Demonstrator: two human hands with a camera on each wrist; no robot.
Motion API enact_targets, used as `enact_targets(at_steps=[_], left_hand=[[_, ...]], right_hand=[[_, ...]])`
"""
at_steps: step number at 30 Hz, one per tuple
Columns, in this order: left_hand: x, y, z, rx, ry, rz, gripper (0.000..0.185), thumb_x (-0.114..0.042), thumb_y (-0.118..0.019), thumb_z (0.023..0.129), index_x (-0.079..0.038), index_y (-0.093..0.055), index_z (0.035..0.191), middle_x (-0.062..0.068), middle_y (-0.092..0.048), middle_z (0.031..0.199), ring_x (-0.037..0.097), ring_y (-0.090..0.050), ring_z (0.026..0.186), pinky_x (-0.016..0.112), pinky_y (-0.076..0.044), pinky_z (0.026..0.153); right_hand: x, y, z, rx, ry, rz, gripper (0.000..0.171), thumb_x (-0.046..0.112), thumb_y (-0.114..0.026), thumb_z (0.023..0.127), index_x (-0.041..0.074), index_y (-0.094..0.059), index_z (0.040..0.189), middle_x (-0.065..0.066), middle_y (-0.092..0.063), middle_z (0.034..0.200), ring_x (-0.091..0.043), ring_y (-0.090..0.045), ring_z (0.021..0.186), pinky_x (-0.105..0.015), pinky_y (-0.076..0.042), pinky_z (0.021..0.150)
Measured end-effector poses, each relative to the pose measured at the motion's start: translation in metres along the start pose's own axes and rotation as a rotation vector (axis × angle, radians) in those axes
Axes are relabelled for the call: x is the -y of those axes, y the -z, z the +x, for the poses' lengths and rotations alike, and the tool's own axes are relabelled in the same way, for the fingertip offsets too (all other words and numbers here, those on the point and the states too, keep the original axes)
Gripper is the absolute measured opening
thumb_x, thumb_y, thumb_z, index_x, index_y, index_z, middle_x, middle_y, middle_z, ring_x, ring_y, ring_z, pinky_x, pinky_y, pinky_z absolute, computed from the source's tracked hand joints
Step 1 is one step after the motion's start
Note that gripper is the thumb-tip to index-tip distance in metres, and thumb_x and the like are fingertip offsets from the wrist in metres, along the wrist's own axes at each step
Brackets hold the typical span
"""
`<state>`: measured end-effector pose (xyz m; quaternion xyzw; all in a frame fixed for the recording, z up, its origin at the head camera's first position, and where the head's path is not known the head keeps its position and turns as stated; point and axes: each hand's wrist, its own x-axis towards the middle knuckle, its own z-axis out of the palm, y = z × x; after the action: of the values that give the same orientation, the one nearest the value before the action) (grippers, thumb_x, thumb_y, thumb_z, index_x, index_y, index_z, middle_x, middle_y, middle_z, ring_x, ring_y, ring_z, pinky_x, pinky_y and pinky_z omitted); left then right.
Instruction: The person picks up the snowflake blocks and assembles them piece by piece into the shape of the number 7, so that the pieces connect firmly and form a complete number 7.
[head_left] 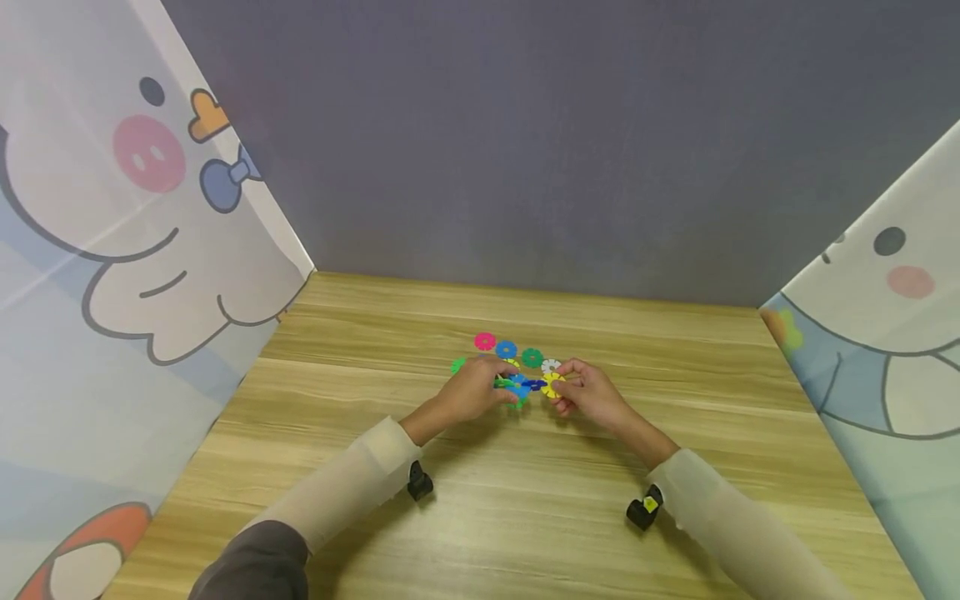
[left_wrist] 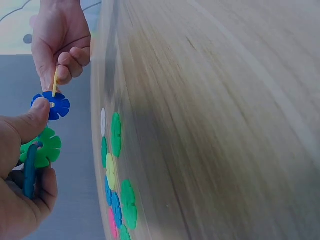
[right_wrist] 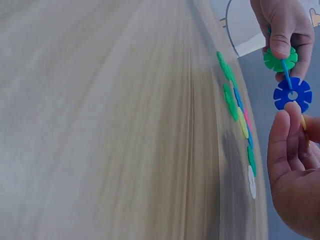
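left hand (head_left: 472,392) grips joined discs (left_wrist: 47,130); right hand (head_left: 588,396) pinches yellow disc (head_left: 552,384): align slots squarely, press gently.

Discs (head_left: 517,387) between hands (head_left: 476,390) perhaps partly hidden.

Head view looks down and forward over the table (head_left: 525,517); both wrist views, close and rolled sideways, share the blue disc (left_wrist: 51,105).
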<state>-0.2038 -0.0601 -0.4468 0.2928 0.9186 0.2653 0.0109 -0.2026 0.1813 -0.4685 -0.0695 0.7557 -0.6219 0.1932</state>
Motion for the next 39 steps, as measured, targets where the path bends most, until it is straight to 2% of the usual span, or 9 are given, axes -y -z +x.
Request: enact_targets(at_steps=[9, 16, 21, 26, 31, 39], left_hand=[[-0.005, 0.001, 0.001, -0.015, -0.023, -0.007, 0.047, -0.03, -0.075, 0.08, -0.01, -0.066, 0.121, 0.0, -0.071, 0.109, 0.013, -0.064, 0.098, 0.027, -0.055, 0.084], [-0.006, -0.001, 0.002, -0.013, -0.007, -0.011, 0.045, -0.03, -0.073, 0.082, -0.01, -0.065, 0.122, 0.003, -0.068, 0.118, 0.018, -0.063, 0.109, 0.031, -0.054, 0.092], [-0.006, -0.002, 0.003, -0.008, -0.021, -0.004, 0.045, -0.029, -0.073, 0.082, -0.008, -0.066, 0.12, 0.002, -0.07, 0.112, 0.015, -0.064, 0.1, 0.027, -0.055, 0.086], [-0.007, -0.001, 0.002, 0.042, -0.013, 0.004, 0.045, -0.031, -0.074, 0.082, -0.008, -0.065, 0.119, 0.001, -0.07, 0.108, 0.013, -0.063, 0.097, 0.024, -0.053, 0.083], [-0.007, -0.001, 0.0, 0.12, 0.026, -0.08, 0.047, -0.033, -0.07, 0.086, -0.006, -0.061, 0.123, 0.005, -0.068, 0.114, 0.017, -0.064, 0.103, 0.025, -0.054, 0.084], [-0.007, 0.0, 0.001, 0.195, 0.076, -0.202, 0.052, -0.047, -0.05, 0.097, -0.008, -0.057, 0.13, 0.001, -0.066, 0.112, 0.012, -0.063, 0.098, 0.024, -0.053, 0.08]], right_hand=[[0.003, -0.001, 0.0, -0.014, 0.01, 0.028, 0.03, 0.009, -0.057, 0.096, -0.006, -0.043, 0.118, -0.014, -0.072, 0.081, -0.013, -0.067, 0.063, -0.032, -0.059, 0.062], [0.003, 0.0, 0.001, -0.007, 0.002, 0.054, 0.029, 0.009, -0.056, 0.096, -0.005, -0.043, 0.117, -0.02, -0.072, 0.084, -0.015, -0.069, 0.065, -0.033, -0.06, 0.063], [0.002, 0.002, 0.001, 0.009, -0.009, 0.078, 0.03, 0.009, -0.056, 0.096, -0.005, -0.043, 0.119, -0.015, -0.072, 0.082, -0.014, -0.069, 0.065, -0.032, -0.06, 0.064], [-0.001, 0.005, 0.0, 0.031, -0.012, 0.053, 0.03, 0.01, -0.056, 0.097, -0.005, -0.044, 0.12, -0.016, -0.071, 0.085, -0.012, -0.067, 0.064, -0.03, -0.059, 0.063], [-0.005, 0.008, 0.0, 0.031, -0.013, 0.029, 0.034, 0.014, -0.057, 0.097, -0.004, -0.046, 0.124, -0.013, -0.07, 0.083, -0.011, -0.065, 0.063, -0.031, -0.059, 0.063], [-0.01, 0.013, 0.002, 0.004, -0.038, -0.017, 0.04, 0.022, -0.057, 0.097, 0.001, -0.051, 0.131, -0.012, -0.068, 0.082, -0.01, -0.06, 0.063, -0.03, -0.057, 0.063]])
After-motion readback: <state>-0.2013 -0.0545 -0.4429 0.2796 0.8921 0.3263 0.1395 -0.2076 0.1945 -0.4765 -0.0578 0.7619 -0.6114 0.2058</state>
